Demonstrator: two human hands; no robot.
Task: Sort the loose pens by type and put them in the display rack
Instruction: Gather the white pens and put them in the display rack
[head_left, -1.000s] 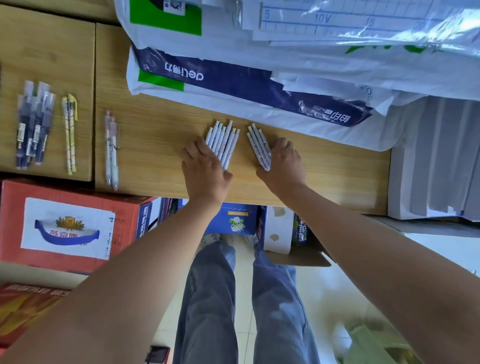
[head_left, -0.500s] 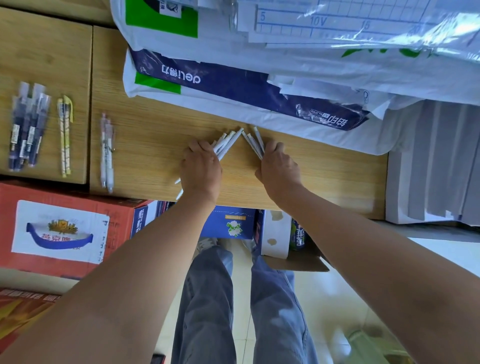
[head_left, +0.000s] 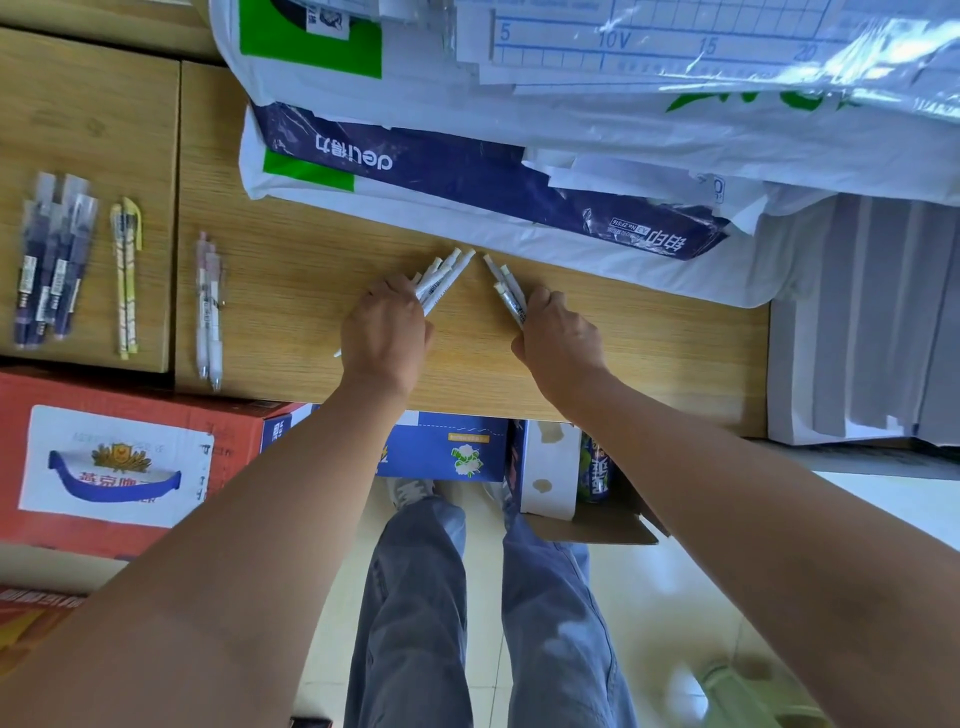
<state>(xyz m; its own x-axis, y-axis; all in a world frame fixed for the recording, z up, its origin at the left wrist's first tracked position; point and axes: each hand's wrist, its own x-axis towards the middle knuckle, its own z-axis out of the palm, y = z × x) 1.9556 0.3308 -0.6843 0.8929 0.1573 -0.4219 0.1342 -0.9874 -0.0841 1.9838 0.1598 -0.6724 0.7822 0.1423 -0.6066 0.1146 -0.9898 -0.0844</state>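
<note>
On the wooden desk (head_left: 291, 291) my left hand (head_left: 387, 332) is closed around a bunch of several white pens (head_left: 444, 275) whose tips fan up to the right. My right hand (head_left: 558, 338) grips a smaller bunch of white pens (head_left: 506, 288) slanting up to the left. The two bunches nearly meet at their tips. Sorted groups lie at the left: dark blue pens (head_left: 49, 260), two yellow pens (head_left: 126, 275) and two clear pink-tipped pens (head_left: 208, 306). No display rack is in view.
Reams of copy paper in a blue and white wrapper (head_left: 467, 171) and plastic-covered sheets (head_left: 675, 62) crowd the desk's far side. Grey-white stacked paper (head_left: 872, 322) sits at the right. Below the desk edge stand a red carton (head_left: 119, 457) and blue boxes (head_left: 447, 447).
Both hands have closed on their bunches of white pens, which lay flat a second ago, and tilted them so the tips point toward each other. The hands have drawn slightly apart.
</note>
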